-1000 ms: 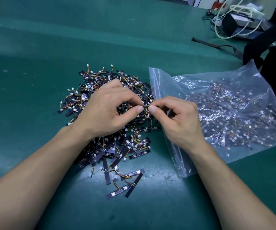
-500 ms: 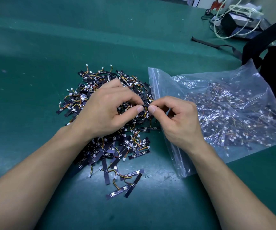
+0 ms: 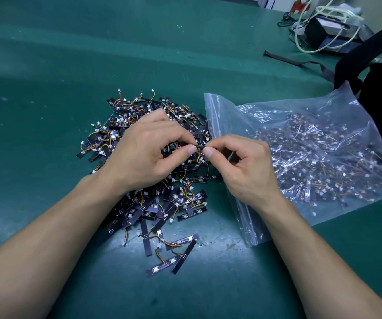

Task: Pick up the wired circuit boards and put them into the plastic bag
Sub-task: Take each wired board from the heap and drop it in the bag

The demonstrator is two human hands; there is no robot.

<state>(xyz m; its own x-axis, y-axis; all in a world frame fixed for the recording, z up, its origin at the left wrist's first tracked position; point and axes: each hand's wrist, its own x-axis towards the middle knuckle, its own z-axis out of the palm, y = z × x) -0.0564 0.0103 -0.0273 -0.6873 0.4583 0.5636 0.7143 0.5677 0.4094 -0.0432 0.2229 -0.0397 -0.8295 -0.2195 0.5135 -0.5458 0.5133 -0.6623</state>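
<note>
A heap of small black wired circuit boards [image 3: 139, 199] with orange wires and white plugs lies on the green table. Over the heap, my left hand [image 3: 148, 153] and my right hand [image 3: 243, 166] each pinch one end of a single black circuit board [image 3: 199, 146] between thumb and forefinger. A clear plastic zip bag [image 3: 300, 143] lies to the right, its mouth toward the heap, with many boards inside. My right wrist rests over the bag's opening edge.
The green table [image 3: 47, 100] stretches left and back. A black bag with straps [image 3: 378, 72] sits at the far right behind the plastic bag. A dark box with looped white cables [image 3: 323, 26] stands at the back right.
</note>
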